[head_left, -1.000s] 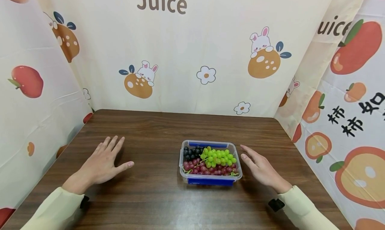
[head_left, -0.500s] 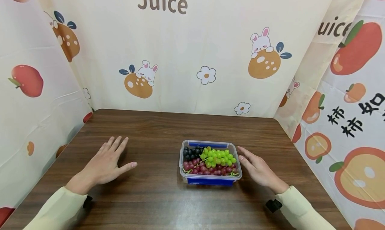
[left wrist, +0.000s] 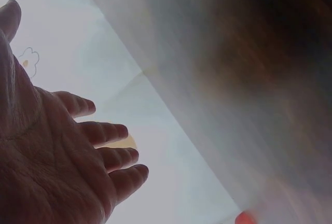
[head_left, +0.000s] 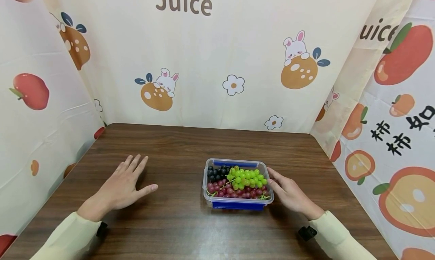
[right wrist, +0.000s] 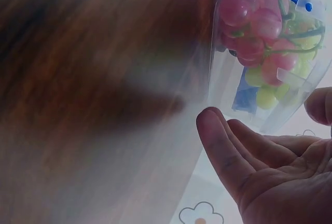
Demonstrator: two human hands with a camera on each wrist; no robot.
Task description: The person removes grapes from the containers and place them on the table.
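Clear container with grapes in it: sits flat on the tabletop, between the hands, much nearer the right. Contents are dark grapes, green grapes and red grapes; blue latch on the near side. Can't tell if a clear lid is on.

Right hand: grasping nothing, fingers extended at the container's right side. Contact looks close in the head view, but the right wrist view suggests a slight gap; can't confirm touch. Left hand: released, fingers spread, palm free, well apart from the container.

Risks, my judgement: a push from the right alone could skid or swivel the container, since nothing braces its left side. One-sided lifting could tip it, with the load of grapes shifting. If the top is uncovered, the green ones look heaped highest and would likely roll out first. A pinch on the smooth wall could slip. Fingers could also snag the rim and jerk it.

Writing: "Juice" lettering on the back curtain; cut-off "uice" lettering to the right; Chinese characters on the right side, 柿柿如 readable, more cropped at the edge. No readable brand or label on the container. Black wrist device: no legible text.
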